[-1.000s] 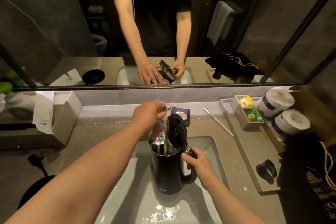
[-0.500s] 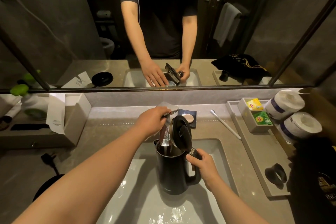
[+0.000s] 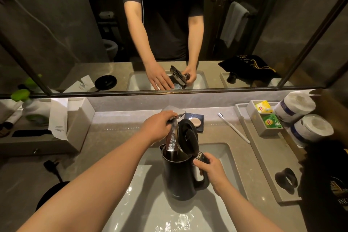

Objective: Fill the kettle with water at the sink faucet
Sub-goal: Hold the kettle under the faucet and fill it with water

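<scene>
Filling the kettle under the faucet

The left hand (image 3: pixel 157 128) grips the faucet (image 3: pixel 174 118) lever; the right hand (image 3: pixel 211 168) is closed on the handle of the black kettle (image 3: pixel 178 175), lid open, in the sink (image 3: pixel 222 153). Water runs in; next, probably shutting off the faucet.

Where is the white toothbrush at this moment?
In the head view the toothbrush lies on the counter right of the sink, between the soap dish and the grey tray.
</scene>
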Motion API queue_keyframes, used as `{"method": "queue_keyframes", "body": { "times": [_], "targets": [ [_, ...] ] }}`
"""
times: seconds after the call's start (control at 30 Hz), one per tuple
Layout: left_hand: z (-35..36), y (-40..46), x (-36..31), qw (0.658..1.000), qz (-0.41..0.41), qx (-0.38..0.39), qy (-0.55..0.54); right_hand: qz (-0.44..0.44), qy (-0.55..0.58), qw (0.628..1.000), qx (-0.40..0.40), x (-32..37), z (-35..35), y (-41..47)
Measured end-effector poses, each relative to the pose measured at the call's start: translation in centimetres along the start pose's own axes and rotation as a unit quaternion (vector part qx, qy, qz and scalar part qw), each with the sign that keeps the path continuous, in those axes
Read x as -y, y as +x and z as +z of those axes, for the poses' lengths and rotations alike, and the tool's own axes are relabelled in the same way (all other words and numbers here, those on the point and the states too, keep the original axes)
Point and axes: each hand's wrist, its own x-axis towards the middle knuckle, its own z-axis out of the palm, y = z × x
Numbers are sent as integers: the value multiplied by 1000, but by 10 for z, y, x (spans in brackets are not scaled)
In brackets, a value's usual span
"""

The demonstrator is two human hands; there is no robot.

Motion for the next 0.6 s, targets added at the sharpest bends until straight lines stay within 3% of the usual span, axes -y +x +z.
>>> {"method": "queue_keyframes", "body": {
  "times": [0.6],
  "targets": [
    [1,-3,2,1000,19,7,5,-3,-19,1000,-5,-7,1,2]
  ]
}}
